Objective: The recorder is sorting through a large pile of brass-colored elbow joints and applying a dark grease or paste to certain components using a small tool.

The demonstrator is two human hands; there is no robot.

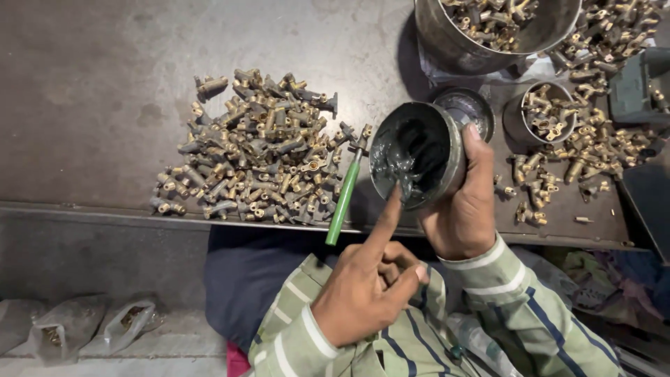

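One head-worn camera looks steeply down, close over the metal worktable (105,105) and the person's lap

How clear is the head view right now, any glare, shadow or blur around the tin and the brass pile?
Head view: sharp at centre, where the round metal tin of dark grease in the right hand and the left hand show crisply; soft glare whitens the dark metal table at the top; the tin casts a shadow; edges bend and dim slightly; the heap of small brass fittings is evenly lit.

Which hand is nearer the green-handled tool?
Left. The left hand lies just right of the tool, its forefinger dipped in the grease tin. The right hand holds that tin from its far side, farther from the tool.
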